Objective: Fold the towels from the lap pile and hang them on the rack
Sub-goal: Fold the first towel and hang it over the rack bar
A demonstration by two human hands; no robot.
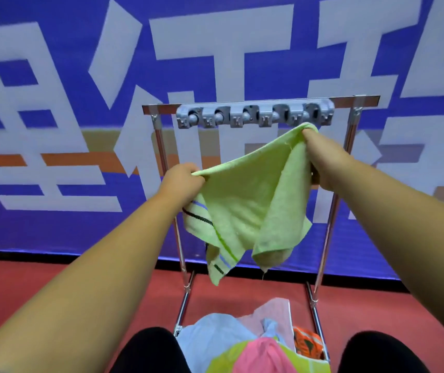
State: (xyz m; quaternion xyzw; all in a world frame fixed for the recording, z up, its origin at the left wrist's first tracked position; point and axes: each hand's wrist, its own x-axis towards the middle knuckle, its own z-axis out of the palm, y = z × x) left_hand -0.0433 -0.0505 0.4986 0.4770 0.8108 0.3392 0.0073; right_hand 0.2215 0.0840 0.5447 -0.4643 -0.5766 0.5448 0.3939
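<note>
Hanging seemed in hand: left hand (pixel 181 179) and right hand (pixel 316 149) each pinched a corner of the towel (pixel 245 200); next, the right corner likely needed pressing into the rack clips (pixel 254 116) just above those fingers.

What the cloth and the frame keep from us

The fingertips of our right hand (pixel 320 160) are hidden inside the top corner of the green towel (pixel 245 200); those of our left hand (pixel 181 181) curl out of sight behind its edge. Just beyond the right fingers, the clips on the grey strip (pixel 254 115) of the rack (pixel 360 99) blur together. Far below the fingers, the bottom edge cuts off the lap pile (pixel 242 343), which half covers an orange packet (pixel 308 343).
</note>
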